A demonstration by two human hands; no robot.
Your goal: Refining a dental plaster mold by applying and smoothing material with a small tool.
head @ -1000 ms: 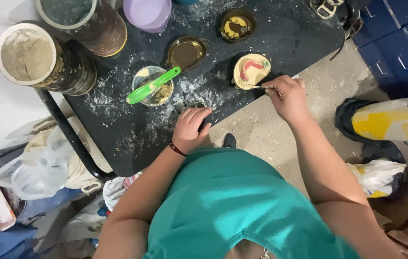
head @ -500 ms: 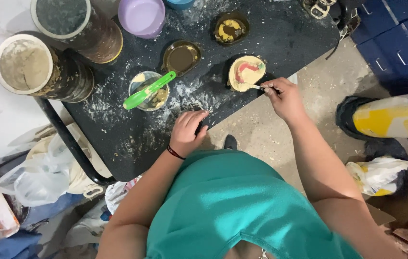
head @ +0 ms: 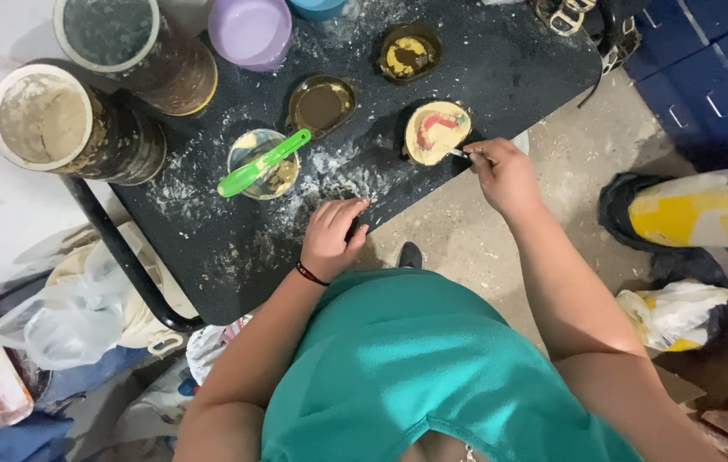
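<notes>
My right hand [head: 503,174] pinches a thin metal tool whose tip touches a round flask [head: 436,132] holding cream plaster with a pink, arch-shaped wax form. My left hand [head: 332,236] rests flat on the black, powder-dusted table [head: 210,257], fingers loosely bent, holding nothing. A glass cup [head: 263,164] with a green spatula [head: 263,162] lying across it stands just beyond the left hand.
A brass dish [head: 321,105] and a second flask with yellow content [head: 407,54] lie farther back. Two large plaster-caked tubs [head: 68,124] [head: 137,47] and a purple bowl [head: 251,32] stand at the far left. Plastic bags [head: 64,316] sit on the floor to the left; blue drawers [head: 706,77] to the right.
The view has shifted slightly. My right hand keeps the tool at the flask's edge, and my left hand stays on the table with little movement.
</notes>
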